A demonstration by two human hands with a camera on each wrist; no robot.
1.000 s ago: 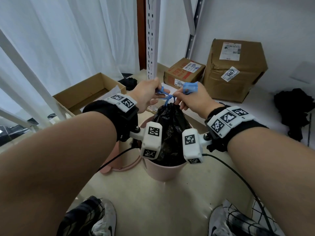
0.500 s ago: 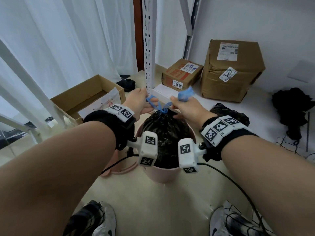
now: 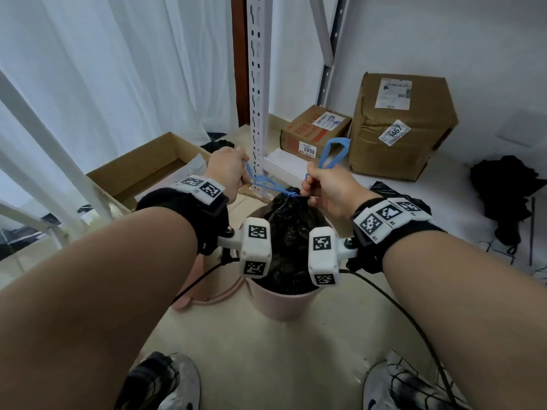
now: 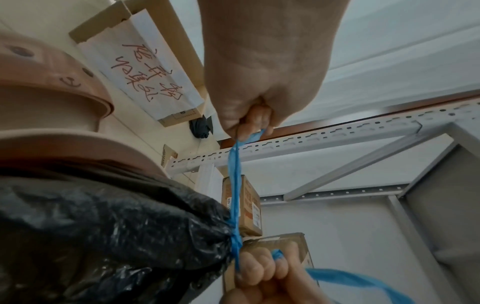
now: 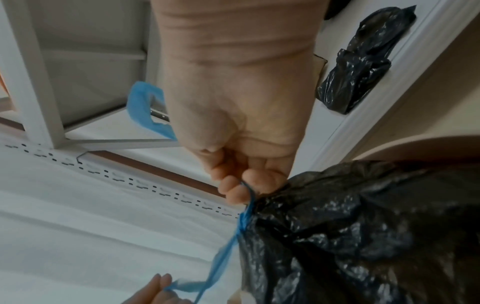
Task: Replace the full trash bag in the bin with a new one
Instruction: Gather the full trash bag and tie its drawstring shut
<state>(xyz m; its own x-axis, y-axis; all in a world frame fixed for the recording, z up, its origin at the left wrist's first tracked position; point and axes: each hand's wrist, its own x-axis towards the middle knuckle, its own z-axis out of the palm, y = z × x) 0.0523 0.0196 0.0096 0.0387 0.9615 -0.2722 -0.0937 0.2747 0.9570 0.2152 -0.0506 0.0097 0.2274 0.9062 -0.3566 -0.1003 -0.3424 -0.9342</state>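
A full black trash bag (image 3: pixel 291 232) stands in a pink bin (image 3: pixel 281 303) on the floor between my feet. Its neck is cinched by a blue drawstring (image 3: pixel 268 184) knotted at the top. My left hand (image 3: pixel 228 170) pinches one end of the string and holds it taut to the left, also seen from below (image 4: pixel 255 127). My right hand (image 3: pixel 325 187) grips the other end right at the bag's neck (image 5: pixel 246 185), and a blue loop (image 3: pixel 334 152) sticks up above its fist.
The pink bin lid (image 3: pixel 207 291) lies on the floor left of the bin. An open cardboard box (image 3: pixel 142 173) is at the left, two sealed boxes (image 3: pixel 399 125) and a white shelf upright (image 3: pixel 257 84) behind. Another black bag (image 5: pixel 361 67) lies at the right.
My hands have drawn apart, left hand going left and right hand right. The blue string is now stretched tight and the knot sits snug on the bag's neck.
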